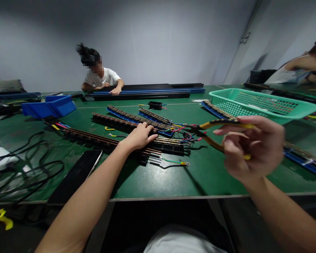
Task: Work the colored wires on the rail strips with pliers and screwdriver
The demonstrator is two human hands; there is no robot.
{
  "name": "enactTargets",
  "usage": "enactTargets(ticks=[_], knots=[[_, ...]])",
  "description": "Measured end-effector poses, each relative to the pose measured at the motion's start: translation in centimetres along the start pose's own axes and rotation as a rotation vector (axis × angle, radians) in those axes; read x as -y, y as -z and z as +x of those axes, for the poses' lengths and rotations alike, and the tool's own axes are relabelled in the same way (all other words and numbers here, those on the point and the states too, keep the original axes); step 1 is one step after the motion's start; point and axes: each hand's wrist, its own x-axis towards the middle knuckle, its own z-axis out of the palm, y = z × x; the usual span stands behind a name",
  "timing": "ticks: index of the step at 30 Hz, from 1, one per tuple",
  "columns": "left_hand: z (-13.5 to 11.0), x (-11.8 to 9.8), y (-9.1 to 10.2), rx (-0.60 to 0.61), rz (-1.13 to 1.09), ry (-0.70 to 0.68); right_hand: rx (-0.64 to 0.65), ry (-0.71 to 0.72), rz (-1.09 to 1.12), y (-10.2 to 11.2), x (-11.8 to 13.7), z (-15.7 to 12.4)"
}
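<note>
My right hand (255, 151) holds a pair of pliers (198, 130) with yellow-and-black handles, spread apart. Their jaws point left, in front of the coloured wire ends of the strips; whether they touch a wire I cannot tell. My left hand (140, 136) lies over a black strip with copper-coloured rails (113, 121), fingers bent around it. Beside and under that hand are more strips, among them a black one with brass rails (171, 141) and a blue one (126, 114). A green wire with a ring terminal (184, 163) sticks out near the front.
A mint-green basket (268, 116) stands at the right, a blue bin (48, 106) at the left. Near the front left edge lie a phone (77, 172) and tangled black cables (39, 175). A small black box (155, 105) sits farther back. Co-workers sit across and at far right.
</note>
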Motion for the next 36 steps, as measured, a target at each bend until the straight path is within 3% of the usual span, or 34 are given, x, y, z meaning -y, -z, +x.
enactTargets(ticks=[3,5,9,16,20,26,33,36], knots=[[0.0,-0.1,0.1,-0.004,0.003,0.003,0.216,-0.132,0.056,-2.4,-1.4,1.0],[-0.1,-0.1,0.1,-0.007,0.004,0.005,0.280,-0.200,0.051,-3.9,-2.4,1.1],[-0.1,-0.2,0.1,0.002,-0.001,0.009,0.291,-0.269,-0.003,-5.5,-4.1,0.3],[0.0,0.0,-0.1,-0.006,0.015,0.005,0.315,-0.231,-0.031,-5.4,-4.6,-1.5],[0.0,0.0,-0.1,-0.007,0.008,0.002,0.378,-0.086,-0.094,-5.3,-4.7,-1.8],[0.0,-0.1,-0.1,-0.016,0.009,0.005,0.694,0.529,-0.167,-5.1,-4.6,-1.9],[0.1,0.1,-0.3,-0.035,0.012,0.001,0.845,0.667,-0.250,-5.2,-3.7,-1.8],[0.1,0.1,-0.3,-0.034,0.010,0.004,0.842,0.635,-0.246,-5.3,-3.6,-1.9]])
